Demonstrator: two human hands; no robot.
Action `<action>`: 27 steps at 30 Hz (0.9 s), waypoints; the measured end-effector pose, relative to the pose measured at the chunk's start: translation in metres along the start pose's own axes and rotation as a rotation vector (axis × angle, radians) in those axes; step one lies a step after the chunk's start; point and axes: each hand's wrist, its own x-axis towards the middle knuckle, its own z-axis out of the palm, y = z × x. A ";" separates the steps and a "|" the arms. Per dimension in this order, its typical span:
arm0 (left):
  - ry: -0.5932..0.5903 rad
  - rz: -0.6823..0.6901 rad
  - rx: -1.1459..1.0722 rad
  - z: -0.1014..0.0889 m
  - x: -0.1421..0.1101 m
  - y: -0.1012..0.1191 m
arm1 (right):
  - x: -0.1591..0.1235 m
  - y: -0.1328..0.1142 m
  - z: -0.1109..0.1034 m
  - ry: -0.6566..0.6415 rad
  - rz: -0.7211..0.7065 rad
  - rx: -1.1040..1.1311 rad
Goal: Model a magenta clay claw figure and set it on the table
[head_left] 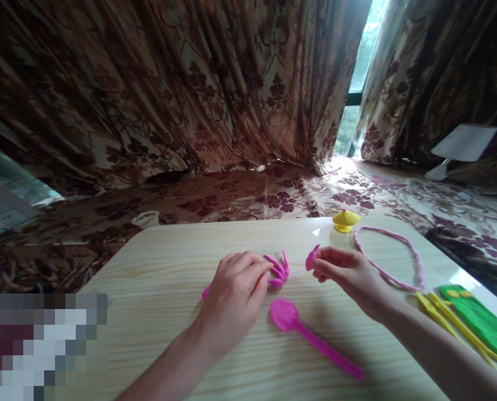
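Room, apparently in a home: floral curtains over a window, matching patterned cloth, white lamp, wood-grain tabletop.

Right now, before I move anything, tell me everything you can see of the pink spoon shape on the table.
The pink spoon shape has a flat, roundish head and a long, narrow handle. It looks like matte modeling clay, in one piece. It lies flat on the pale wood-grain table, head pointing away to your left, handle running nearer and rightward. Neither your left hand nor right hand touches it.
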 end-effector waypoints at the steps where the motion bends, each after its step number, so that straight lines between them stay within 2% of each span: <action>1: -0.027 0.037 0.058 -0.001 0.003 -0.003 | 0.007 0.003 -0.001 -0.017 0.006 -0.016; 6: -0.131 0.142 0.162 0.012 0.007 0.002 | 0.029 0.024 0.006 0.051 -0.008 -0.076; 12: -0.191 0.139 0.189 0.027 0.003 0.006 | 0.031 0.042 0.011 0.065 -0.141 -0.365; 27: -0.230 0.092 0.181 0.031 -0.001 0.003 | 0.024 0.037 0.019 0.096 -0.227 -0.652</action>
